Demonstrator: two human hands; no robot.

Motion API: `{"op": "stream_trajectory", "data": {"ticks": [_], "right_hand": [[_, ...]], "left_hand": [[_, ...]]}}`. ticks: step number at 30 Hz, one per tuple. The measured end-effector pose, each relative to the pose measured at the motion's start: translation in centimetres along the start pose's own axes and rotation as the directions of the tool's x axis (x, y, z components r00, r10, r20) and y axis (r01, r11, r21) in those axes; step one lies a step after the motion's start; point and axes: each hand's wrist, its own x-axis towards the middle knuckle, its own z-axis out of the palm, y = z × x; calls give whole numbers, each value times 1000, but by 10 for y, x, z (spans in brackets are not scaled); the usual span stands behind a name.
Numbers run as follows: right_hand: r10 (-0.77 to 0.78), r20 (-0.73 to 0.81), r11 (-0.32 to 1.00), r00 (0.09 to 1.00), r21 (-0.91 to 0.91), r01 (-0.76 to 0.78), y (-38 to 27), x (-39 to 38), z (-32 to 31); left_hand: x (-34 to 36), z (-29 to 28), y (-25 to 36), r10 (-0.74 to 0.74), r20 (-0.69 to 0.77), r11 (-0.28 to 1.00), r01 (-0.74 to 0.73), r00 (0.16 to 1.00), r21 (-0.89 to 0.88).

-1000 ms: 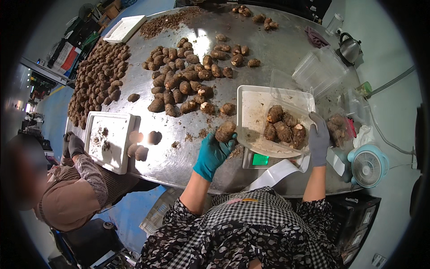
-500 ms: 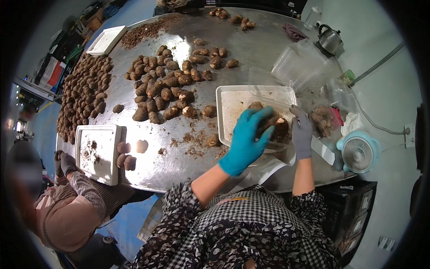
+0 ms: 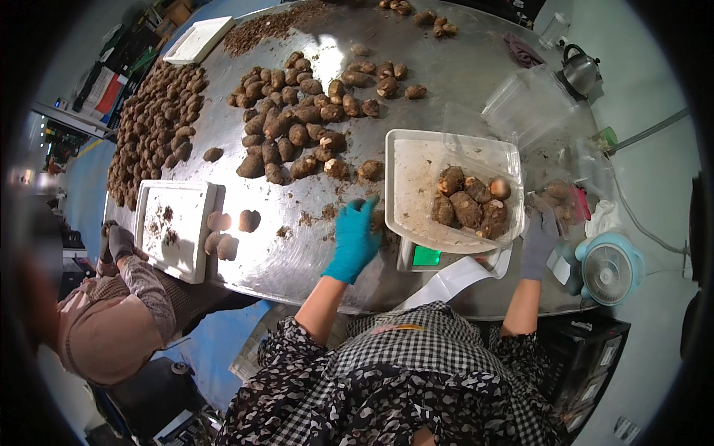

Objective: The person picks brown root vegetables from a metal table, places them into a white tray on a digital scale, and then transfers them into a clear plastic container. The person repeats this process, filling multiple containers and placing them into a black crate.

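My left hand [image 3: 353, 241], in a teal glove, reaches down to the tabletop left of the white scale tray [image 3: 409, 221]. Its fingers curl around a brown taro [image 3: 378, 221], partly hidden by the glove. On the tray sits a clear plastic container [image 3: 444, 232], tilted in view, with several brown taros [image 3: 466, 209] inside. My right hand [image 3: 539, 241], in a grey glove, is beside the container's right side, its fingers stretched out; whether they touch the rim is unclear. Under the tray, the scale's display [image 3: 427, 256] glows green.
Piles of taros [image 3: 290, 126] cover the metal table [image 3: 297, 245] at left and middle. Empty clear containers [image 3: 528, 108], a kettle [image 3: 580, 70], a bag of taros [image 3: 558, 197] and a blue fan [image 3: 610, 269] stand right. A co-worker's gloved hands [image 3: 117, 241] are beside another white tray [image 3: 175, 230].
My left hand has left the taros in the container and moved left to a taro on the table. My right hand stays by the container. The view has shifted slightly.
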Motion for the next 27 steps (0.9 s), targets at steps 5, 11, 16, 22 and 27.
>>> {"op": "stream_trajectory", "data": {"ticks": [5,11,16,22,27], "right_hand": [[-37,36,999,999,34,36,-24,10,13],[62,15,989,998,136,-64,-24,14,9],[145,59,958,988,240,-155,4,9,8],[165,50,950,985,261,-173,4,12,5],[162,43,956,986,240,-167,4,14,3]], "left_hand": [[-13,45,-36,-151,12,972,151,988,-179],[-5,-12,-20,-128,442,-304,389,888,-870],[7,-28,-16,-18,486,-530,404,874,-746],[71,13,-48,-464,187,742,496,866,-452],[98,44,-50,-117,104,974,94,988,204]]}}
